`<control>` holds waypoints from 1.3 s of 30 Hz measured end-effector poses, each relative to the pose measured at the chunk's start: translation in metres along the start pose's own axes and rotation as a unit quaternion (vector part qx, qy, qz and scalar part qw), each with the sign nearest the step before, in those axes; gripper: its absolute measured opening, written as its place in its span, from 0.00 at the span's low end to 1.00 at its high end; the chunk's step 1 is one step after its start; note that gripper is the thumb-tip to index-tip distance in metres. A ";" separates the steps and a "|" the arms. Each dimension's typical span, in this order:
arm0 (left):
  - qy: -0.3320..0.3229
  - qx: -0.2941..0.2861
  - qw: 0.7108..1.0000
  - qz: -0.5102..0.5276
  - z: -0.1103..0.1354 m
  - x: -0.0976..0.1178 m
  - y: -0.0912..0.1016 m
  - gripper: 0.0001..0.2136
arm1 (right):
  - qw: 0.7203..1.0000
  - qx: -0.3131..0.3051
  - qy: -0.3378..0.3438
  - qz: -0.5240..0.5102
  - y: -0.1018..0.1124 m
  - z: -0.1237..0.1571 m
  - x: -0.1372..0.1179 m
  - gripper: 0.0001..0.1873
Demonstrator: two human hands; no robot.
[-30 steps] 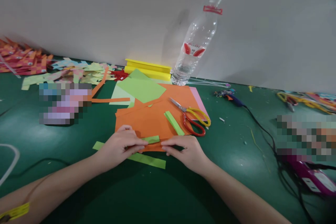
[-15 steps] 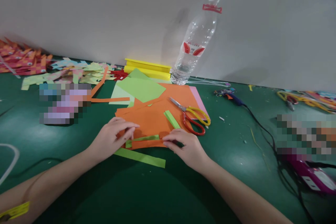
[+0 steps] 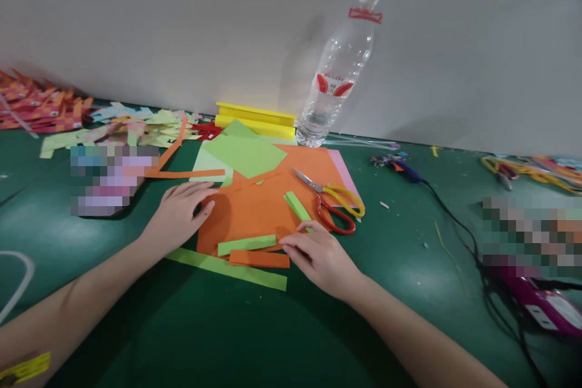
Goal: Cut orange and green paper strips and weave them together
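My left hand [image 3: 179, 213] lies flat with fingers stretched out on the left corner of a stack of orange paper sheets [image 3: 259, 206]. My right hand [image 3: 318, 254] rests on the green table, its fingertips touching the right end of a short orange strip [image 3: 259, 259] and holding nothing. A short green strip [image 3: 247, 244] lies just above that orange strip. A long green strip [image 3: 227, 268] lies along the near edge of the sheets. Another green strip [image 3: 297, 207] lies on the orange paper beside red and yellow scissors [image 3: 334, 203].
A clear plastic bottle [image 3: 339, 73] stands at the back wall beside yellow paper rolls [image 3: 257, 120]. Green sheets [image 3: 243, 154] overlap the orange stack. Paper scraps [image 3: 127, 124] pile at the left. A glue gun [image 3: 400, 167] with a black cable lies at the right.
My left hand let go of the strips and slid up and left onto the orange sheets. The green and orange strips now lie apart on the table. My right hand barely moved.
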State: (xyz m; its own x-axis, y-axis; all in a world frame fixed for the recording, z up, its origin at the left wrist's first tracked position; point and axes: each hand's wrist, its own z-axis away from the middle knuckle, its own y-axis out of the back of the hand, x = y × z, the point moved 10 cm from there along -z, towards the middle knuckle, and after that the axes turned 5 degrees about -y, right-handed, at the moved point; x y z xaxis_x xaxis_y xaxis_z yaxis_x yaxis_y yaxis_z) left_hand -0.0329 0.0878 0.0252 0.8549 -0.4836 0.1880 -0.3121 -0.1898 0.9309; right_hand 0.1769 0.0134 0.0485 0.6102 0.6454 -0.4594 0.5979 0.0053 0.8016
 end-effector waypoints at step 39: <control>-0.184 0.133 0.970 0.091 0.013 0.060 0.037 0.11 | 0.999 0.017 0.036 0.008 0.008 -0.001 -0.012 0.15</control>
State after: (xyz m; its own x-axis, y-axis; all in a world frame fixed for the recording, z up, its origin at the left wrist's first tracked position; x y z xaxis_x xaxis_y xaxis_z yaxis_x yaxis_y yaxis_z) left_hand 0.0015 0.0405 0.0671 0.5855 -0.7924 0.1712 -0.5816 -0.2635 0.7696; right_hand 0.1735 0.0061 0.0608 0.5809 0.6990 -0.4170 0.6067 -0.0303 0.7944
